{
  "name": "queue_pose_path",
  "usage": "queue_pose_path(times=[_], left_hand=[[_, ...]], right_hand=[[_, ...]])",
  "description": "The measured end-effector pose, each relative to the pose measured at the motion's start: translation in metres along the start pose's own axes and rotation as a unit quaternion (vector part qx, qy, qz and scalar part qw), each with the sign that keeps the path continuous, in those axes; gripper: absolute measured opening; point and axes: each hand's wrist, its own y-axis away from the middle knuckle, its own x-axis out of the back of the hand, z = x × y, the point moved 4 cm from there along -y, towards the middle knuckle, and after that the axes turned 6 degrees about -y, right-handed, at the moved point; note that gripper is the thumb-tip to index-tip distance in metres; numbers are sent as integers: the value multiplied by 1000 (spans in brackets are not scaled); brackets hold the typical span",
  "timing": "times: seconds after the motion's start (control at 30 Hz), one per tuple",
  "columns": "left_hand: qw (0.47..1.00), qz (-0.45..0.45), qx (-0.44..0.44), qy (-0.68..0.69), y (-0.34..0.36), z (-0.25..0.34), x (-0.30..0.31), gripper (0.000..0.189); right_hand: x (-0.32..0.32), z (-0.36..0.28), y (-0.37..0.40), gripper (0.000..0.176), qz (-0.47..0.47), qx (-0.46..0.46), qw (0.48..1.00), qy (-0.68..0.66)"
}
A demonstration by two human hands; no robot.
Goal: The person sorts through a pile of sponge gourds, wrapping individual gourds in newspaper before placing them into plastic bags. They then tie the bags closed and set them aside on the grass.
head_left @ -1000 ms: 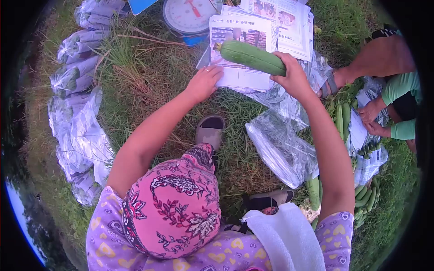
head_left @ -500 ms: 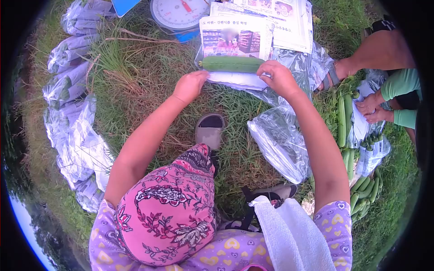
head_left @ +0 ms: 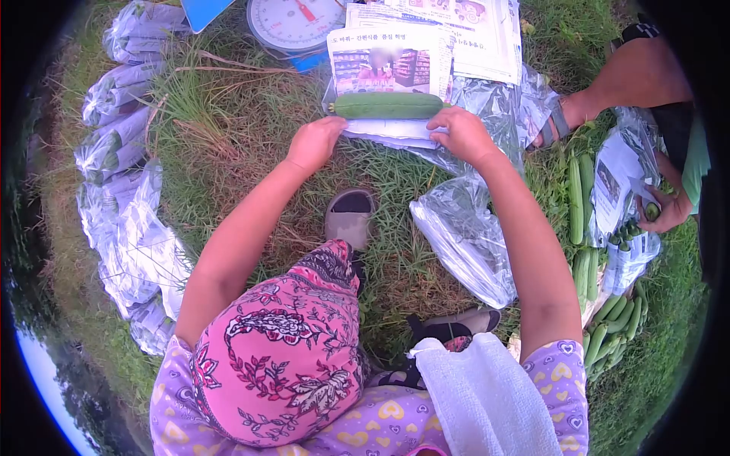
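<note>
One long green gourd (head_left: 389,106) lies crosswise on a newspaper sheet (head_left: 384,64) near the top of the view. My left hand (head_left: 316,142) pinches the left end of the sheet's near edge, just below the gourd's tip. At the right end, my right hand (head_left: 458,134) has thumb and fingers closed on the same near edge, close to the gourd's other tip. White paper shows between my hands under the gourd. More newspapers (head_left: 487,42) are stacked behind on clear plastic.
A dial scale (head_left: 298,23) stands at the top. Bagged wrapped bundles (head_left: 114,144) line the left. A plastic bag (head_left: 464,239) lies on the grass. At right, a co-worker's hand (head_left: 668,209) holds a vegetable near loose gourds (head_left: 576,199) and cucumbers (head_left: 614,328).
My hands remain at the paper's near edge, with only a slight shift in view. The co-worker's hands have moved right and down, and a printed sheet now shows there.
</note>
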Motion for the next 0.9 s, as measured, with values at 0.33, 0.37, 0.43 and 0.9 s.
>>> queue_pose_path(times=[0.33, 0.37, 0.43, 0.9], left_hand=[[1000, 4, -4, 5, -1, 0, 1, 18], [1000, 5, -6, 5, -1, 0, 1, 18], [1000, 5, -5, 6, -1, 0, 1, 18], [1000, -2, 5, 5, -2, 3, 5, 19]], right_hand=[[-1, 6, -6, 17, -39, -56, 995, -68], [-1, 5, -6, 17, -38, -43, 996, -66], [-3, 2, -7, 16, -37, -29, 998, -49], [-13, -13, -19, 17, -2, -27, 998, -53]])
